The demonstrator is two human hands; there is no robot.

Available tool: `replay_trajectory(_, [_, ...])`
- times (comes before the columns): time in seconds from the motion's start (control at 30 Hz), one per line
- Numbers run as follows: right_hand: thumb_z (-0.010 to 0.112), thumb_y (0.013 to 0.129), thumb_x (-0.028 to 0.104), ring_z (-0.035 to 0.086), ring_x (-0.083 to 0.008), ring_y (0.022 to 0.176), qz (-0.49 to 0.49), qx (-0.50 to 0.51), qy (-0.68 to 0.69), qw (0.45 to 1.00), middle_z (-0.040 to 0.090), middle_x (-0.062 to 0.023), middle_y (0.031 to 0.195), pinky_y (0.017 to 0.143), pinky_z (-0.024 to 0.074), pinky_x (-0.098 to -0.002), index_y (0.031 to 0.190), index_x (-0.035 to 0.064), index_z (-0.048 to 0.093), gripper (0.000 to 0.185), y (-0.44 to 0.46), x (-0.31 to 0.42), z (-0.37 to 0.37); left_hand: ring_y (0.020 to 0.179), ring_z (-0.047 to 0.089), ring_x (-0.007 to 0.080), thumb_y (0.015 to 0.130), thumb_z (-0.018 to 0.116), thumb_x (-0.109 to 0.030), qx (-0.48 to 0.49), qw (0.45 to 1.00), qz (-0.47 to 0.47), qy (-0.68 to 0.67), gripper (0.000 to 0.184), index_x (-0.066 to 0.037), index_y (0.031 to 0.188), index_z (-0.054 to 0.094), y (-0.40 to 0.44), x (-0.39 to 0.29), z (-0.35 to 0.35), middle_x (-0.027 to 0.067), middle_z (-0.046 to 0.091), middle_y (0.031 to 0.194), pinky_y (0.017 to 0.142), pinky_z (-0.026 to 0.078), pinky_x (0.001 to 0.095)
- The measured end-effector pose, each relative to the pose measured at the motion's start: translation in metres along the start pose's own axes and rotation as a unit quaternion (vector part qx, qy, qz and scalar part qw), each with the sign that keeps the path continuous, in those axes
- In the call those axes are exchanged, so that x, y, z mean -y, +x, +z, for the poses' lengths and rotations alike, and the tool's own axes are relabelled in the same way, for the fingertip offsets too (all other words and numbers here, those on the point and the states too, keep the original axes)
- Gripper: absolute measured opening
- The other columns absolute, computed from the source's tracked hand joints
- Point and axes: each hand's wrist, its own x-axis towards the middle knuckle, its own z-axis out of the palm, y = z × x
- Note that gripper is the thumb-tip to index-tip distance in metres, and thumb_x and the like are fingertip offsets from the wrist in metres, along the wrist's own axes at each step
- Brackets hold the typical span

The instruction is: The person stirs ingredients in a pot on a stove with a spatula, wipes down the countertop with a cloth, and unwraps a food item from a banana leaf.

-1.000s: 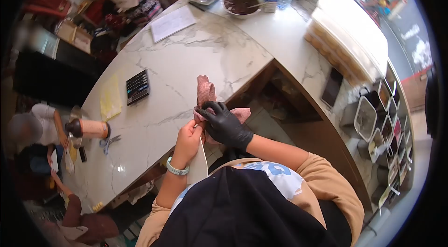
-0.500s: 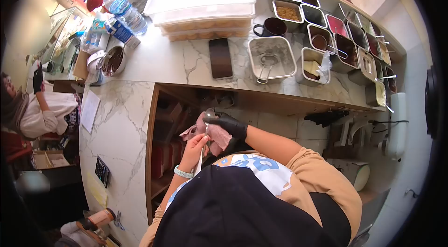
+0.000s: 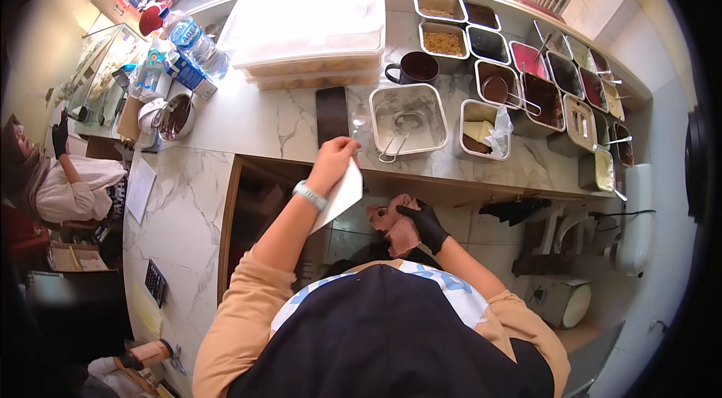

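My left hand [image 3: 333,163], bare with a pale green wristband, is stretched over the counter's front edge. Its fingers are pinched on a spoon, whose shiny end [image 3: 359,121] shows faintly beside the black phone [image 3: 332,113]. A white flat piece [image 3: 344,196] shows under that hand and wrist; I cannot tell whether it is held. My right hand [image 3: 426,223], in a black glove, grips a crumpled pink cloth [image 3: 400,226] below the counter edge. Just right of the phone stands a metal tray [image 3: 432,144] with a small strainer [image 3: 404,127] in it.
Stacked lidded plastic boxes [image 3: 308,18] stand at the back, beside a dark mug [image 3: 418,67]. Several metal containers of toppings [image 3: 444,43] fill the right side. A bowl of chocolate [image 3: 177,118] and a water bottle [image 3: 197,44] are at left. Another person [image 3: 75,187] is at far left.
My left hand has moved up and forward from the cloth to above the counter, taking the spoon. My right hand has shifted right with the cloth. The view has tilted slightly.
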Motion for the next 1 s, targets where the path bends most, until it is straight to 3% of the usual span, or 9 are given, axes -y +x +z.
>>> replay_trajectory(0.17, [0.07, 0.073, 0.014, 0.057, -0.0154, 0.078, 0.026, 0.01, -0.003, 1.0, 0.059, -0.0063, 0.091, 0.068, 0.047, -0.027, 0.103, -0.0002, 0.056, 0.035, -0.013, 0.004, 0.003, 0.08, 0.059, 0.0413, 0.084, 0.055, -0.032, -0.186, 0.95, 0.117, 0.22, 0.039, 0.004, 0.095, 0.063, 0.048, 0.02, 0.026, 0.0262, 0.061, 0.084, 0.075, 0.047, 0.0422])
replay_trajectory(0.2, [0.069, 0.073, 0.013, 0.057, -0.0154, 0.078, 0.024, 0.015, -0.016, 0.999, 0.059, -0.0061, 0.091, 0.069, 0.0468, -0.0268, 0.102, -0.0002, 0.056, 0.034, -0.011, -0.001, 0.0, 0.084, 0.058, 0.0403, 0.084, 0.055, -0.033, -0.154, 0.961, 0.075, 0.218, 0.043, 0.007, 0.101, 0.057, 0.037, 0.004, 0.019, 0.0265, 0.061, 0.085, 0.076, 0.046, 0.0429])
replay_trajectory(0.27, [0.069, 0.072, 0.008, 0.057, -0.0157, 0.085, 0.032, 0.053, -0.1, 0.993, 0.059, -0.0071, 0.095, 0.073, 0.0462, -0.0265, 0.105, 0.0, 0.057, 0.036, -0.01, -0.008, -0.002, 0.073, 0.061, 0.0348, 0.085, 0.056, -0.03, -0.282, 0.899, 0.251, 0.222, 0.041, 0.005, 0.106, 0.055, 0.034, 0.026, 0.007, 0.0196, 0.064, 0.086, 0.069, 0.048, 0.0372])
replay_trajectory(0.4, [0.066, 0.071, 0.003, 0.057, -0.015, 0.09, 0.068, 0.19, -0.171, 0.964, 0.059, -0.0071, 0.099, 0.077, 0.0456, -0.0259, 0.11, -0.0012, 0.055, 0.041, 0.021, -0.066, 0.008, 0.064, 0.058, 0.0146, 0.085, 0.056, -0.024, -0.295, 0.947, 0.13, 0.001, 0.027, 0.0, 0.096, 0.06, -0.055, 0.017, -0.072, 0.0103, 0.065, 0.077, 0.062, 0.046, 0.0273])
replay_trajectory(0.57, [0.065, 0.073, 0.002, 0.055, -0.012, 0.089, -0.072, 0.306, -0.227, 0.922, 0.058, -0.0048, 0.099, 0.076, 0.0462, -0.0256, 0.112, -0.0011, 0.053, 0.041, -0.023, 0.075, 0.211, 0.066, 0.051, 0.0065, 0.084, 0.06, -0.024, -0.502, 0.853, 0.021, -0.142, 0.021, -0.003, 0.084, 0.06, -0.208, 0.111, -0.198, 0.0019, 0.061, 0.071, 0.061, 0.041, 0.022])
replay_trajectory(0.7, [0.059, 0.081, 0.001, 0.055, -0.0103, 0.086, -0.233, 0.355, -0.199, 0.883, 0.059, -0.0034, 0.097, 0.076, 0.0449, -0.0239, 0.111, -0.001, 0.054, 0.03, 0.019, 0.114, 0.354, 0.061, 0.056, 0.0117, 0.075, 0.07, -0.026, -0.669, 0.738, -0.077, -0.034, 0.028, 0.0, 0.082, 0.061, -0.351, 0.172, -0.26, 0.0054, 0.062, 0.071, 0.056, 0.045, 0.0242])
replay_trajectory(0.8, [0.053, 0.081, 0.006, 0.054, -0.0194, 0.1, -0.343, 0.353, -0.349, 0.797, 0.057, -0.0123, 0.109, 0.086, 0.0406, -0.0277, 0.114, 0.0015, 0.054, 0.033, 0.103, 0.064, 0.448, 0.065, 0.059, 0.0166, 0.072, 0.072, -0.034, -0.743, 0.647, -0.154, 0.077, 0.041, 0.002, 0.088, 0.06, -0.429, 0.205, -0.3, 0.0079, 0.063, 0.078, 0.058, 0.047, 0.0253])
replay_trajectory(0.93, [0.053, 0.083, 0.024, 0.029, -0.0426, 0.125, -0.569, 0.243, -0.612, 0.493, 0.031, -0.0289, 0.134, 0.103, 0.0216, -0.05, 0.127, 0.0066, 0.043, 0.048, 0.076, -0.049, 0.527, 0.039, 0.045, 0.0089, 0.072, 0.067, -0.053, -0.584, 0.666, -0.12, -0.449, 0.074, 0.007, 0.109, 0.046, -0.496, 0.233, -0.364, 0.016, 0.061, 0.094, 0.037, 0.036, 0.0218])
replay_trajectory(1.0, [0.053, 0.082, 0.027, 0.025, -0.0457, 0.126, -0.576, 0.325, -0.559, 0.5, 0.027, -0.029, 0.136, 0.102, 0.0191, -0.0558, 0.132, 0.0072, 0.036, 0.056, 0.023, -0.092, 0.551, 0.032, 0.031, 0.0049, 0.074, 0.064, -0.055, -0.529, 0.665, -0.069, -0.522, 0.074, 0.006, 0.109, 0.042, -0.498, 0.252, -0.391, 0.0188, 0.059, 0.098, 0.032, 0.027, 0.0192])
